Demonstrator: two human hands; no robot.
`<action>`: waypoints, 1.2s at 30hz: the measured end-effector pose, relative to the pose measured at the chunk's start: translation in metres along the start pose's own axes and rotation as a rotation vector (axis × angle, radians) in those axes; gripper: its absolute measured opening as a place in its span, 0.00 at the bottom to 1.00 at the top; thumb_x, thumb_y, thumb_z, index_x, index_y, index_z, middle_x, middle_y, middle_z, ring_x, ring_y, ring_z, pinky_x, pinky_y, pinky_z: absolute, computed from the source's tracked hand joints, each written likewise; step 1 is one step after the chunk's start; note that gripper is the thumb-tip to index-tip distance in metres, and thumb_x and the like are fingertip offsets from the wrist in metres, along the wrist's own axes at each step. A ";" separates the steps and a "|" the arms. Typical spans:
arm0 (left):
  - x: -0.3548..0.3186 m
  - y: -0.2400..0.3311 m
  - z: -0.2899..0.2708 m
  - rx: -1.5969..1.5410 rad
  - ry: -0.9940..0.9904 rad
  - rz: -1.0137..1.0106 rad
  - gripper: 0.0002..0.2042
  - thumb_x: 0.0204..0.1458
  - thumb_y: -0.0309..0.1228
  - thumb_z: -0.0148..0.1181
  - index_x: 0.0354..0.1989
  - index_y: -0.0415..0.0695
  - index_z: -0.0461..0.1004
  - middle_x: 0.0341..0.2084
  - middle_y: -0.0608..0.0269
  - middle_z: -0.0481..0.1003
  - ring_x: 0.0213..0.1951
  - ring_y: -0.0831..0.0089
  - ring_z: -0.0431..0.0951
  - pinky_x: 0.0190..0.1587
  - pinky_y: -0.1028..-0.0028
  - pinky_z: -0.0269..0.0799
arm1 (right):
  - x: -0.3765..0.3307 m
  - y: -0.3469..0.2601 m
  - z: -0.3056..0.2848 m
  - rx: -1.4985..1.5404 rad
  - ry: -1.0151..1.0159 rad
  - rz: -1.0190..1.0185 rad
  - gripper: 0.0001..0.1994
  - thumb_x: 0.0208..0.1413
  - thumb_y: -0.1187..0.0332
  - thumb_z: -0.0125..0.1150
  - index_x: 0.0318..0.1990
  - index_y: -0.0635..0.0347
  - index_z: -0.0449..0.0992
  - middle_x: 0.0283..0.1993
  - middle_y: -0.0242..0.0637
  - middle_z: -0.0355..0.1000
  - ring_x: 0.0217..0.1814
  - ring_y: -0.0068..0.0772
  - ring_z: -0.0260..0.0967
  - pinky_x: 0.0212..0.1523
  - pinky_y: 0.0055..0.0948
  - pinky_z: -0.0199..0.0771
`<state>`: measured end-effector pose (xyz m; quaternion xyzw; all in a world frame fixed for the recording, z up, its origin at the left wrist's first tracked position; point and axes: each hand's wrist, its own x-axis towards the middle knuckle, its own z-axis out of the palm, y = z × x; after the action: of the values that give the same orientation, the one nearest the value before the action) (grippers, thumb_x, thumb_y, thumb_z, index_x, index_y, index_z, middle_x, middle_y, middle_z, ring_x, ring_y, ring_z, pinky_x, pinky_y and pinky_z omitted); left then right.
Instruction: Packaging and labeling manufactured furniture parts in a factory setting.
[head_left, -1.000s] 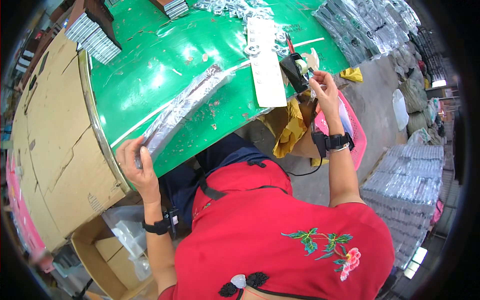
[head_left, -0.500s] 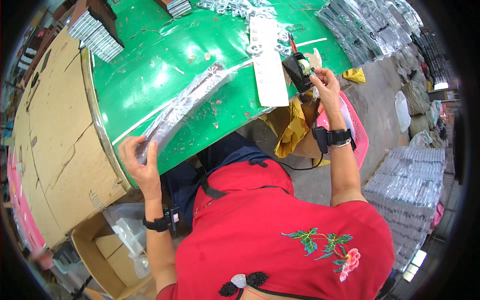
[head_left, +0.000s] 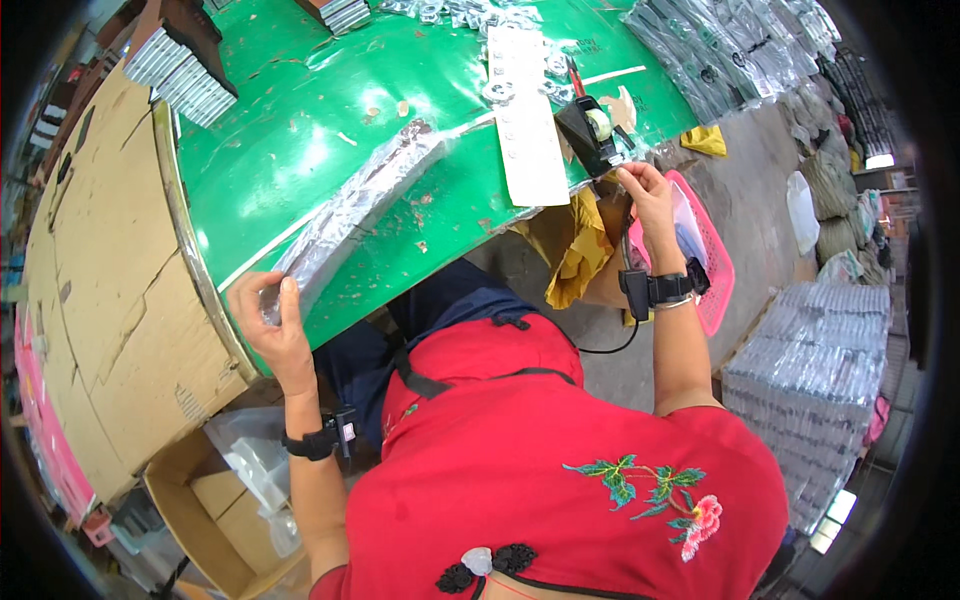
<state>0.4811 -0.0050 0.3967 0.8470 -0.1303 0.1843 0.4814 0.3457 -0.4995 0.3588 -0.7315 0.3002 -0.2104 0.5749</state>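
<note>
A long, dark item in a clear plastic sleeve (head_left: 350, 210) lies slantwise on the green table. My left hand (head_left: 274, 325) is closed around its near end, thumb on one side and fingers on the other. At the table's right edge stands a black tape dispenser (head_left: 590, 135) with a pale roll in it. My right hand (head_left: 652, 205) is just in front of the dispenser, thumb and forefinger pinched at the end of the clear tape, which is hard to make out. A white strip sheet (head_left: 532, 155) lies left of the dispenser.
Small packets (head_left: 470, 14) lie at the far edge of the green table (head_left: 270, 150). Stacked dark pieces (head_left: 180, 75) stand far left, wrapped ones (head_left: 715, 50) far right. A pink basket (head_left: 722, 285) is below the right edge; a cardboard box (head_left: 205, 515) stands lower left.
My right hand has drawn slightly down and away from the tape dispenser, its fingers pinching. My left hand keeps the sleeve's end; the whole view has shifted a little.
</note>
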 end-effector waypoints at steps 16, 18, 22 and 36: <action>-0.009 -0.002 0.013 -0.019 0.144 0.006 0.09 0.48 0.25 0.67 0.37 0.44 0.76 0.39 0.56 0.73 0.45 0.57 0.71 0.49 0.61 0.66 | -0.074 -0.083 0.140 -0.006 -0.564 -0.097 0.04 0.64 0.70 0.63 0.37 0.59 0.75 0.34 0.21 0.68 0.39 0.14 0.64 0.42 0.19 0.66; -0.009 0.002 0.015 0.021 0.163 0.032 0.10 0.48 0.26 0.67 0.38 0.44 0.76 0.39 0.56 0.73 0.44 0.57 0.71 0.49 0.61 0.66 | -0.098 -0.109 0.196 0.145 -0.761 -0.089 0.05 0.64 0.69 0.63 0.38 0.58 0.74 0.36 0.21 0.68 0.39 0.15 0.64 0.42 0.20 0.66; -0.017 0.004 0.018 0.069 0.190 0.046 0.11 0.47 0.27 0.67 0.40 0.46 0.76 0.40 0.57 0.73 0.45 0.57 0.71 0.50 0.60 0.65 | -0.123 -0.128 0.255 0.212 -0.966 -0.123 0.06 0.65 0.68 0.63 0.38 0.58 0.74 0.37 0.23 0.69 0.38 0.14 0.63 0.40 0.19 0.65; -0.028 0.014 0.023 0.116 0.199 0.039 0.12 0.50 0.31 0.66 0.43 0.45 0.76 0.41 0.57 0.74 0.46 0.58 0.72 0.50 0.60 0.63 | -0.145 -0.132 0.297 0.022 -0.629 -0.241 0.05 0.58 0.73 0.67 0.35 0.63 0.77 0.26 0.29 0.75 0.27 0.13 0.69 0.28 0.21 0.68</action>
<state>0.4547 -0.0307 0.3845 0.8482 -0.0872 0.2841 0.4384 0.4595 -0.1681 0.4174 -0.7847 0.0171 -0.0441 0.6181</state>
